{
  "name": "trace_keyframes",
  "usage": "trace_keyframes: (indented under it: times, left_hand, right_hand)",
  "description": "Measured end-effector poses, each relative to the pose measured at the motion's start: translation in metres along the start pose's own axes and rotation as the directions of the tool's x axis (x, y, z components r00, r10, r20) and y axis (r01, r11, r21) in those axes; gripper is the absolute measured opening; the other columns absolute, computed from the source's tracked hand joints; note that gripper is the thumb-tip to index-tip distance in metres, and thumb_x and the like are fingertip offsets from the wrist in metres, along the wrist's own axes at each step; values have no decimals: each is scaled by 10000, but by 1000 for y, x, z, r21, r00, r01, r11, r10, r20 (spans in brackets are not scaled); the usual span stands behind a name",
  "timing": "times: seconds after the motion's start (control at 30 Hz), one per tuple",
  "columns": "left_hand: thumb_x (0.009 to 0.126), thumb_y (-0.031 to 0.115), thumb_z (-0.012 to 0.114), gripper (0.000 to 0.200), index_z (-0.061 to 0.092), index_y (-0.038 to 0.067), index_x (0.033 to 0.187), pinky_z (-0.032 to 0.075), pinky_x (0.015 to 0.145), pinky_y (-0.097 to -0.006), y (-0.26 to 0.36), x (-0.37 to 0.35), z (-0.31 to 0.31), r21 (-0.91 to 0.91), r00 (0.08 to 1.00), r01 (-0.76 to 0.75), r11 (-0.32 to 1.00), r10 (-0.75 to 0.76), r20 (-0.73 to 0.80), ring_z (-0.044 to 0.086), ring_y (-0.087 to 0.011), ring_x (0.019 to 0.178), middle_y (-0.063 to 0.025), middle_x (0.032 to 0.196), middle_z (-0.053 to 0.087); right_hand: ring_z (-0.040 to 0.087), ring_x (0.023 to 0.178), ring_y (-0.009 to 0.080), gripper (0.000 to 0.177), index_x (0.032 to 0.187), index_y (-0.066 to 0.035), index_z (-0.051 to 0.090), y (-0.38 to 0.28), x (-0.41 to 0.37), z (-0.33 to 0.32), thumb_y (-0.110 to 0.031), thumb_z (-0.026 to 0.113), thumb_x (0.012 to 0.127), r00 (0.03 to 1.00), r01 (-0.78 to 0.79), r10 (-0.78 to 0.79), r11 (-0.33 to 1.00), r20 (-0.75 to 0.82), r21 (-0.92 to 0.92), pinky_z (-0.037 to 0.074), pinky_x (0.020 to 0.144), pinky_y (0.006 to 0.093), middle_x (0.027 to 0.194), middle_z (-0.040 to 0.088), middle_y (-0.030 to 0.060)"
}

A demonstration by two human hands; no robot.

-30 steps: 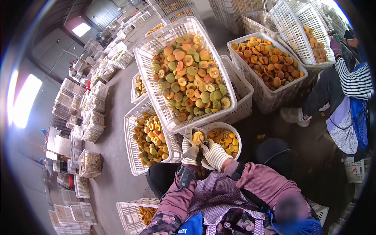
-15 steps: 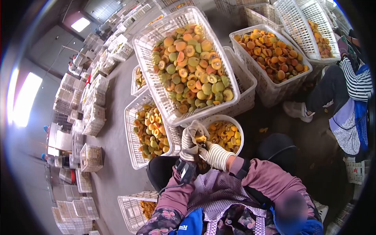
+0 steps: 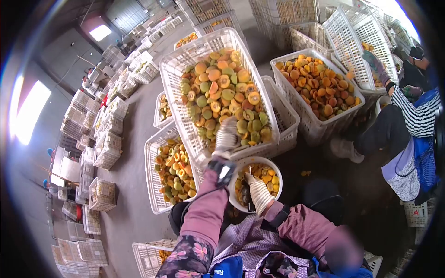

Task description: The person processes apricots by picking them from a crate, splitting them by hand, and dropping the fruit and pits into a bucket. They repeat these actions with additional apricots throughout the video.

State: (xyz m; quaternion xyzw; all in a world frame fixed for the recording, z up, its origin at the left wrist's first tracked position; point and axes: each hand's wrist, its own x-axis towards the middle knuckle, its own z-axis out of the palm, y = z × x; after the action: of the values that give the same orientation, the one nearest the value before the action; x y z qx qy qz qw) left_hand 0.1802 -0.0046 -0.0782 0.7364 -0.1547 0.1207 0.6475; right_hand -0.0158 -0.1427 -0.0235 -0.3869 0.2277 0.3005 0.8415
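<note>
My left hand [image 3: 226,134], in a white ribbed glove, reaches into the near end of a tilted white basket [image 3: 168,74]. Green and orange halves of stone fruit [image 3: 224,83], many with the stone showing, fill that basket. Motion blurs the left fingers among the fruit. Over a white bucket [image 3: 279,187] is my right hand [image 3: 260,192], also gloved and closed round a slim tool [image 3: 250,204] with a thin metal part. Yellow-orange fruit pieces [image 3: 269,176] lie in the bucket below it.
Left of the bucket stands another basket [image 3: 149,173] of fruit halves. A basket [image 3: 317,125] of orange halves is at the right, near a person in a striped sleeve [image 3: 417,109]. Stacked crates [image 3: 109,150] line the left side; a lower basket [image 3: 141,255] sits by my leg.
My hands, together above the bucket with a yellow fruit piece, are now apart: the left has gone forward into the basket, the right lower over the bucket. The person at right has raised an arm.
</note>
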Motion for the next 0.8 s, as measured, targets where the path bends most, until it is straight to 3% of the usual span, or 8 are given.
trace_keyframes:
  times: [0.03,0.07,0.13,0.3,0.43,0.53,0.6,0.8]
  left_hand:
    - [824,80,474,327,536,75,1144,426,915,-295,-54,18,1,531,923,338,777,-385,-25,538,-286,1047,-144,1144,562]
    - [801,78,498,364,510,94,1165,414,936,-346,31,11,28,917,926,-26,397,-336,171,492,-324,1107,-184,1264,460]
    - [781,98,539,402,487,84,1179,417,925,-397,18,9,40,991,941,-111,71,-315,127,468,-376,1129,-204,1313,399]
    - [824,86,515,256,515,80,1080,485,763,-396,-51,-15,-12,940,919,218,263,-380,-107,566,-300,920,-158,1140,486]
    - [833,-1,460,293,456,30,1124,476,655,-268,-2,-50,-19,90,917,399,913,-399,-18,553,-151,808,-63,969,537]
    - [830,-48,431,317,445,7,1141,475,691,-214,101,-95,18,-75,984,179,981,-179,10,559,-105,809,-76,995,561]
    - [916,70,405,204,478,12,1096,494,696,-242,122,-134,23,-278,913,322,905,-375,-159,585,-140,800,-92,969,596]
    - [963,359,385,333,534,62,964,484,551,-258,146,-137,33,-665,799,319,676,-569,-195,593,-178,703,-99,805,606]
  right_hand:
    - [383,373,135,263,793,-131,493,-5,-1,2,-383,510,868,1000,12,-12,1000,-4,-3,310,362,279,515,408,-15]
    - [372,362,134,253,793,-138,486,-9,-2,4,-377,515,868,1000,8,-8,999,-20,38,304,350,280,511,405,-15]
    - [361,352,134,243,793,-144,478,-14,-2,2,-372,521,868,999,9,-6,997,-39,83,298,338,282,507,401,-15]
    - [389,334,115,239,775,-167,496,-16,-1,-2,-380,549,869,1000,22,-22,996,4,89,354,320,255,491,439,-35]
    - [465,467,127,314,969,-71,534,-2,17,-6,-367,531,866,964,263,-264,958,3,-113,387,417,285,602,487,16]
    - [583,637,242,428,1088,-11,495,-8,13,-6,-382,507,874,937,341,-346,884,44,-321,471,573,343,727,588,126]
    - [598,828,386,422,1113,-4,472,1,21,-9,-359,485,884,804,466,-573,437,161,-769,474,719,418,883,615,239]
    - [566,864,446,388,1103,0,474,-6,-20,6,-326,489,895,810,458,-537,329,236,-826,453,715,465,871,591,292]
